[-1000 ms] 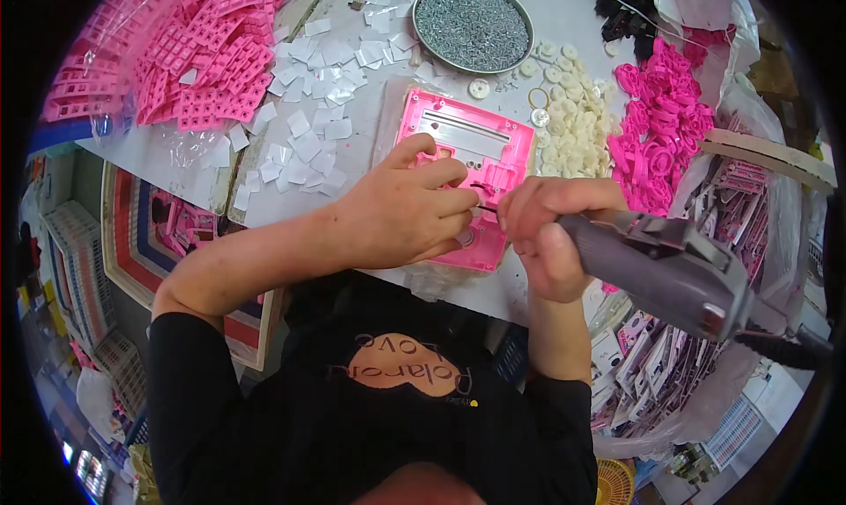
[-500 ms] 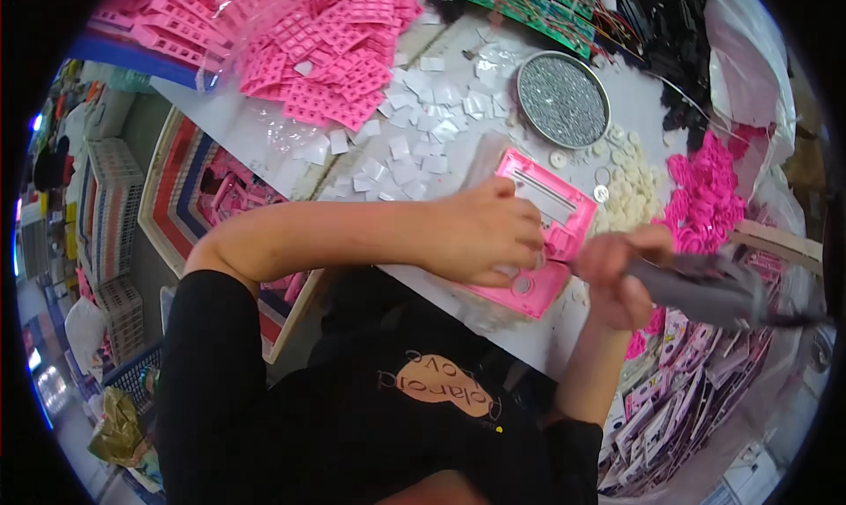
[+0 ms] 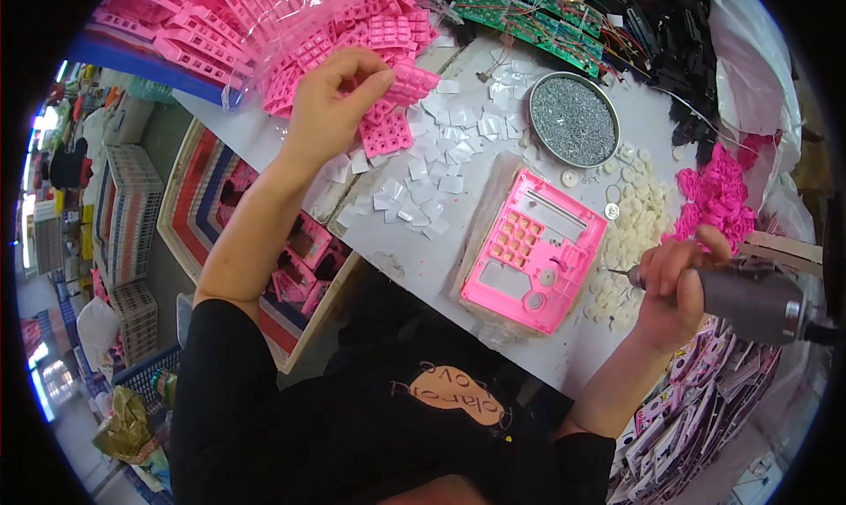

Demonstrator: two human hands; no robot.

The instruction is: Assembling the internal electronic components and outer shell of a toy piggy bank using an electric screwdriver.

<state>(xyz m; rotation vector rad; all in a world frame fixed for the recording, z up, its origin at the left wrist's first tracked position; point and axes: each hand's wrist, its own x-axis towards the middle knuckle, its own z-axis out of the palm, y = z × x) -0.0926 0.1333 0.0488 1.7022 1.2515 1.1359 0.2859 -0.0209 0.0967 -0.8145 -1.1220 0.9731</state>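
Note:
My left hand (image 3: 330, 108) is at the heap of pink keypads (image 3: 379, 29) at the back left, thumb and fingers closed on one pink keypad (image 3: 412, 83). Gripped in my right hand (image 3: 674, 285) is a dark grey electric screwdriver (image 3: 758, 300), its thin bit pointing left toward a pink plastic casing (image 3: 551, 285). That casing lies on the table in front of me, apart from both hands. It has a grid of small square openings, a long slot and round holes. A clear plastic bag shows under its edge.
Small white squares (image 3: 410, 196) are scattered left of a round tin of metal screws (image 3: 573, 120). Cream round parts (image 3: 643, 205) and bright pink pieces (image 3: 718, 196) are piled at the right. Green circuit boards (image 3: 520, 20) lie at the back. A striped bin (image 3: 198, 179) stands left.
My left hand has left the casing, moved to the far left and taken hold of a pink keypad. My right hand has drawn the screwdriver rightward, off the casing.

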